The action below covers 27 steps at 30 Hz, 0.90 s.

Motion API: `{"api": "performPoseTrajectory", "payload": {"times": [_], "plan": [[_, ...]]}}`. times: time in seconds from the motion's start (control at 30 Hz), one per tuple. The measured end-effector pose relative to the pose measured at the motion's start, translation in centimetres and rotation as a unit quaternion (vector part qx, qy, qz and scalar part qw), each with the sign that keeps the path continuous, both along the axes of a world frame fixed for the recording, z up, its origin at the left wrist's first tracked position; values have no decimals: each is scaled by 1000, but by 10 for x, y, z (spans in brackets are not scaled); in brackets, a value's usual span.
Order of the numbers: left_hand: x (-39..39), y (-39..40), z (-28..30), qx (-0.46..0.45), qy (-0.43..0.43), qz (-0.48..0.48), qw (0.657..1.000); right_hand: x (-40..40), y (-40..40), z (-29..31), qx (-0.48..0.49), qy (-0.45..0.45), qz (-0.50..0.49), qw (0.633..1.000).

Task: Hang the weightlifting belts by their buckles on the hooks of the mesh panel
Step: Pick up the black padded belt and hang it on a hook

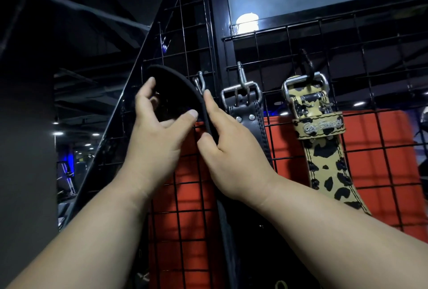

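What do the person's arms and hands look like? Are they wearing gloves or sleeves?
No gloves and no sleeves show. Both forearms are bare right to the bottom of the picture. The left hand and the right hand have no rings, watch or wristbands that I can see. The fingernails are short and plain.

- Orange pad (361, 149): behind the mesh, right of and below the grip.
- Round lamp (247, 21): glowing white, above the grip.
- Dark ceiling (76, 94): small spotlights, left of the grip.
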<state>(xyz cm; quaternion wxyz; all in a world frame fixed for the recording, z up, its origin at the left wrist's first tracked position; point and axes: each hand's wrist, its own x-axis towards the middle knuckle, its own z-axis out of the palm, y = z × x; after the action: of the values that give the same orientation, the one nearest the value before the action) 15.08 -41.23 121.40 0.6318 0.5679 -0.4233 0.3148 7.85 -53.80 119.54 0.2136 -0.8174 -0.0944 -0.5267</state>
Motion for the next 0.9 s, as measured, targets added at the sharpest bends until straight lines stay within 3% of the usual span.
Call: {"api": "performPoseTrajectory", "payload": {"times": [0.13, 0.4, 0.57, 0.73, 0.9], "plan": [[-1, 0, -19, 16, -8, 12, 1000, 2, 0, -2, 21, -6, 22, 1000], [-18, 7, -59, 14, 74, -40, 996, 1, 0, -11, 3, -16, 34, 999], [-37, 3, -103, 105, 112, -49, 987, -3, -8, -23, 31, -17, 31, 999], [-51, -11, -125, 142, 177, -70, 971, -8, -11, -30, 35, -5, 37, 999], [-63, -13, -134, 175, 144, 49, 973, -14, -12, -12, 27, -10, 33, 999]]}}
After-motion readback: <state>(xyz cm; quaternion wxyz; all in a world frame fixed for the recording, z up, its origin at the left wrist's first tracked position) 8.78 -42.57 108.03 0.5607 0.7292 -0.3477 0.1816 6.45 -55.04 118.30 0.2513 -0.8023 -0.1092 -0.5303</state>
